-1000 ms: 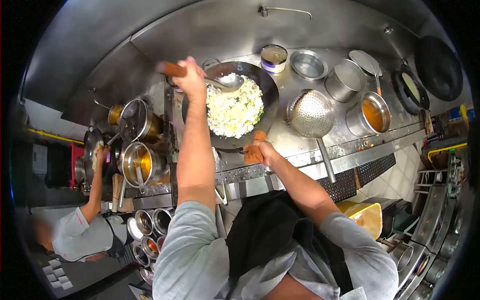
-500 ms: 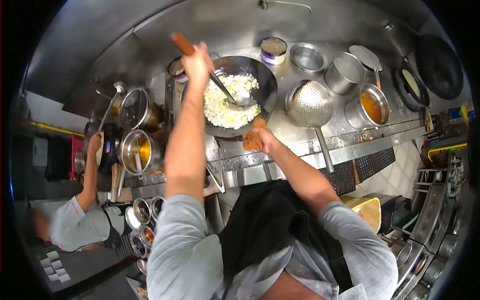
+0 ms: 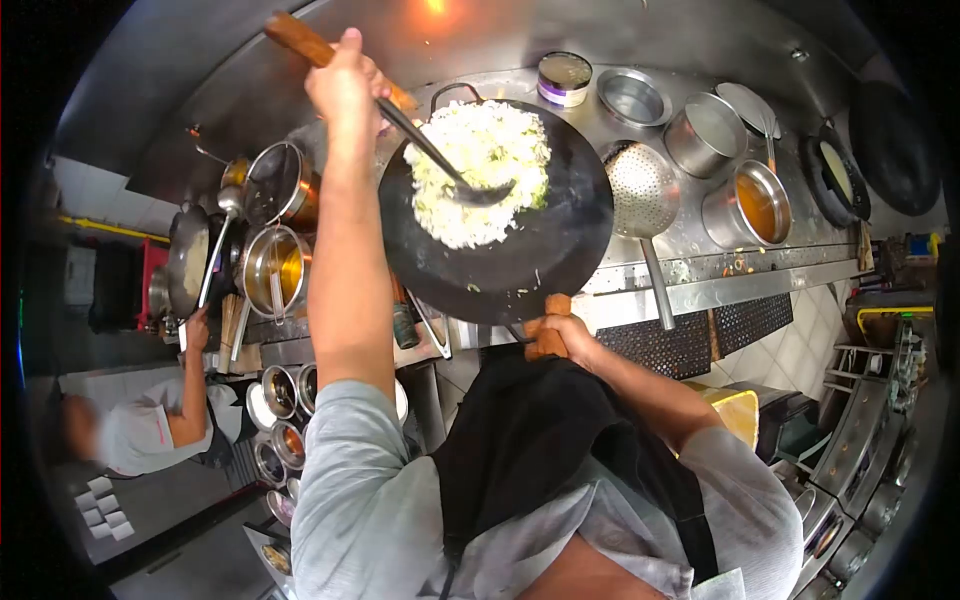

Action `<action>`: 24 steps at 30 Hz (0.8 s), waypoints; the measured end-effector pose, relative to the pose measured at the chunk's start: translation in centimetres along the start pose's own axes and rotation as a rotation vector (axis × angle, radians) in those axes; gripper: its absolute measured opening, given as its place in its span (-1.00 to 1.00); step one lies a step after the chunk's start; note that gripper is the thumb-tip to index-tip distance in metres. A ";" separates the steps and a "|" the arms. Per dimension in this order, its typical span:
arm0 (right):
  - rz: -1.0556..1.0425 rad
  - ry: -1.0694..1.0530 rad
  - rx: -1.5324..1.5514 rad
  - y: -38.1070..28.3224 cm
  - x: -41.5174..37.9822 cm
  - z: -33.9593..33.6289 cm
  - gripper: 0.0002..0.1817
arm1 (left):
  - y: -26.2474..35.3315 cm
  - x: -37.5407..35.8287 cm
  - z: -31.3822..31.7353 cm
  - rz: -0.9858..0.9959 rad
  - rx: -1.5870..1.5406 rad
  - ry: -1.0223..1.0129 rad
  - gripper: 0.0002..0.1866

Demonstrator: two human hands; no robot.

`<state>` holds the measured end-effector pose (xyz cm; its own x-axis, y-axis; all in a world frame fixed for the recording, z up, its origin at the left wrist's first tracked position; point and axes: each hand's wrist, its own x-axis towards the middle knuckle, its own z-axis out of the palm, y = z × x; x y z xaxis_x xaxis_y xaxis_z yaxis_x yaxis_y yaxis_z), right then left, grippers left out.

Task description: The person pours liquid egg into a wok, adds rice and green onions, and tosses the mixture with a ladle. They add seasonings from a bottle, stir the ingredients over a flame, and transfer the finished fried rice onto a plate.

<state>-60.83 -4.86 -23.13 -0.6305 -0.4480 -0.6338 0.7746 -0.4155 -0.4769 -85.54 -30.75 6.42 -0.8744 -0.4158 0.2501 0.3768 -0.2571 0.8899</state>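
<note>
My left hand (image 3: 345, 85) is closed round the handle of a long wok ladle (image 3: 425, 145) with a wooden end. The ladle's bowl rests in white rice with green bits (image 3: 480, 150), heaped at the far side of a black wok (image 3: 480, 280). With my right hand (image 3: 570, 335) I grip the wok's near handle through an orange-brown cloth (image 3: 548, 340); the handle itself is mostly hidden. A few stray grains stick to the wok's near side.
Right of the wok lie a perforated strainer (image 3: 640, 190), a steel pot (image 3: 705, 140) and a pot of amber liquid (image 3: 755, 205). A tin (image 3: 564, 80) stands behind. At left, a co-worker (image 3: 160, 420) holds a ladle beside pots of oil. An orange glow shows on the back wall.
The wok has come towards me and right, its rice now heaped at the far side. My left hand and ladle have moved up and left. An orange glow has appeared on the wall.
</note>
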 end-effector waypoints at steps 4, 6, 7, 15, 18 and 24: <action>0.001 0.014 0.131 -4.0 1.5 3.7 -0.63 | 0.7 -5.6 3.2 0.017 0.097 -0.027 -0.70; -0.039 0.134 0.166 -6.5 5.0 6.5 -0.62 | -6.5 -5.0 3.3 0.102 0.028 -0.044 -0.72; -0.024 0.063 0.162 -5.3 5.4 5.5 -0.62 | -9.0 -3.5 2.5 0.165 0.077 0.018 -0.74; -0.040 -0.005 0.093 -2.8 1.7 2.9 -0.64 | 4.9 -1.9 4.0 0.148 -0.056 -0.151 -0.72; -0.036 0.137 0.126 -6.9 7.7 6.2 -0.65 | 4.2 -3.9 6.3 0.112 0.036 -0.035 -0.70; -0.060 0.040 0.121 -7.6 12.2 4.9 -0.62 | -8.8 -3.9 1.1 0.043 0.101 -0.030 -0.73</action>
<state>-74.69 -11.02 -24.26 -0.6711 -0.3886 -0.6313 0.7223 -0.5344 -0.4389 -85.75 -25.86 -1.96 -0.8674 -0.3975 0.2994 0.3831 -0.1493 0.9116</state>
